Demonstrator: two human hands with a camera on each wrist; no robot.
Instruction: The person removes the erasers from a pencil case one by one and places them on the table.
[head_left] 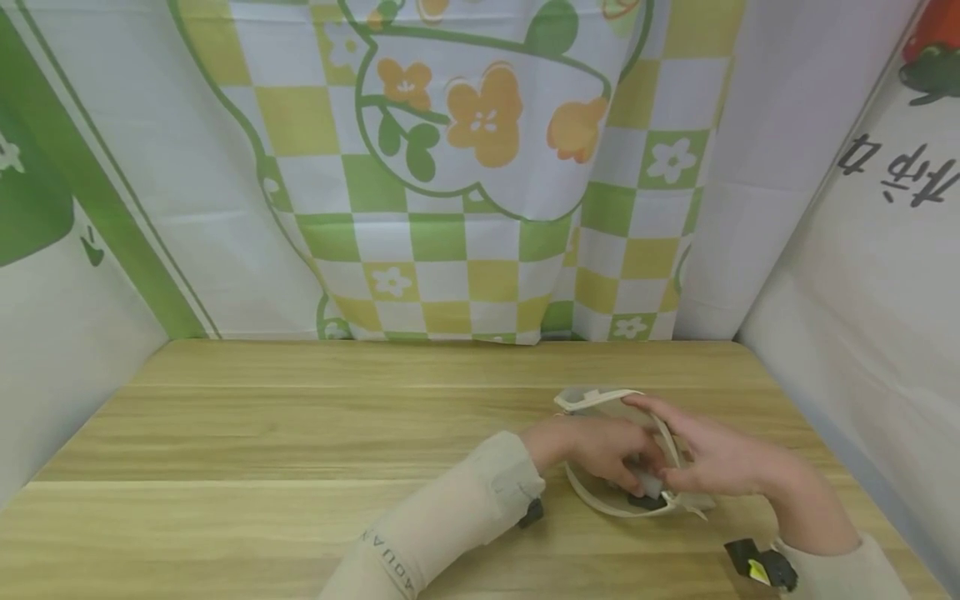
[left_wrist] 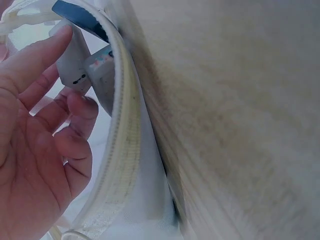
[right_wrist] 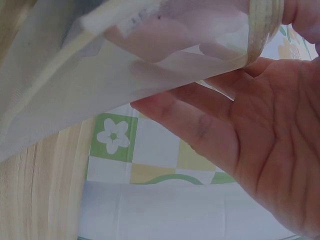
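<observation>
A see-through mesh zip pouch [head_left: 609, 506] with cream edging stands open on the table at the right. My left hand [head_left: 611, 446] reaches inside it. In the left wrist view its thumb and fingers pinch a small grey block [left_wrist: 72, 57] marked with two dots joined by a line. Against that block leans a second grey block [left_wrist: 102, 75] with a coloured print, and a dark blue piece [left_wrist: 82, 19] lies by the zip edge. My right hand [head_left: 723, 454] grips the pouch's right rim, fingers spread along the mesh wall [right_wrist: 75, 100] in the right wrist view.
The wood-grain table [head_left: 262, 425] extends to the left and behind the pouch. A checked flower-print cloth [head_left: 480, 242] hangs at the back edge, and a white cloth wall [head_left: 870, 308] stands on the right. Black devices [head_left: 757, 567] sit at both wrists.
</observation>
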